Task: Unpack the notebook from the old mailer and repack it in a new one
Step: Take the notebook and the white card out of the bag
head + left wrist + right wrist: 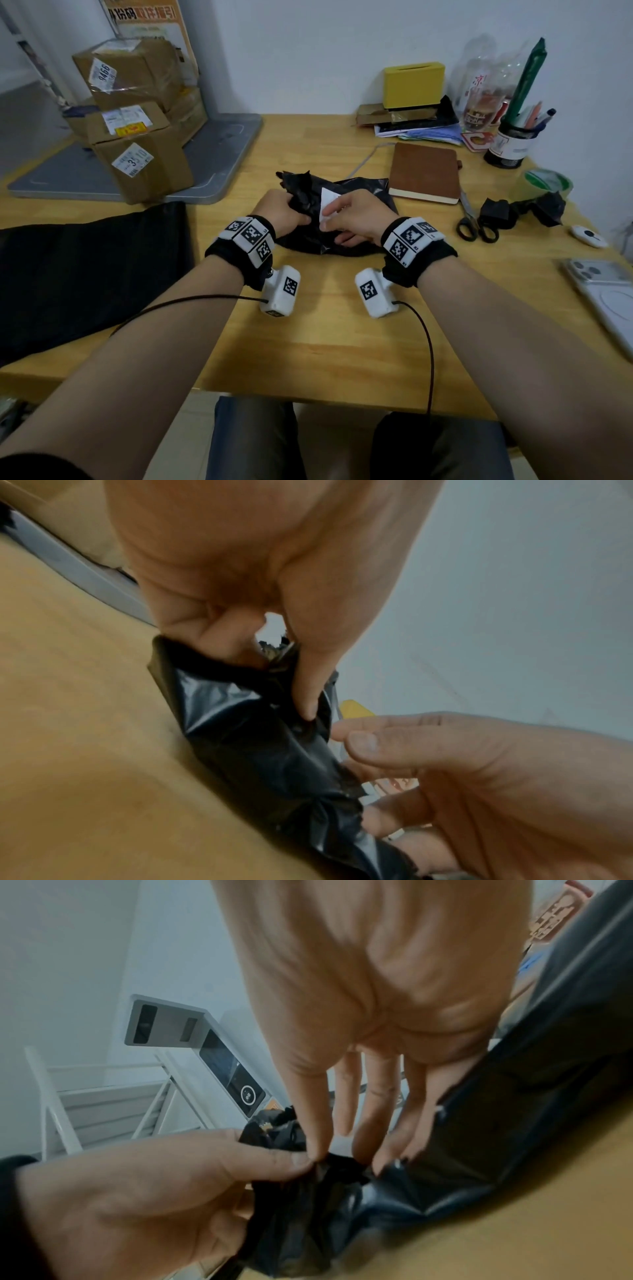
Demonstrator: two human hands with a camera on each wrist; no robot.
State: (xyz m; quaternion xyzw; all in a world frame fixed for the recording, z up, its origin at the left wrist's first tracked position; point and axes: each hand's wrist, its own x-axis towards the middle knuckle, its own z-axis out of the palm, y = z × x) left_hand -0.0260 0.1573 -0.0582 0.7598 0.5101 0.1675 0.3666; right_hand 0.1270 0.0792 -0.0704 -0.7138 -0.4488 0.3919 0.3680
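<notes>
The brown notebook lies bare and closed on the wooden table, right of my hands. Between them sits the crumpled black old mailer with a white label. My left hand grips a bunched fold of the mailer, thumb and fingers pinched on it. My right hand holds the mailer at the label, thumb on top and lower fingers curled under the plastic. A flat black mailer lies at the table's left edge.
Scissors, a black plastic scrap and a green tape roll lie right of the notebook. A phone lies near the right edge. Cardboard boxes stand on a grey tray at the back left; a pen holder and yellow box at the back.
</notes>
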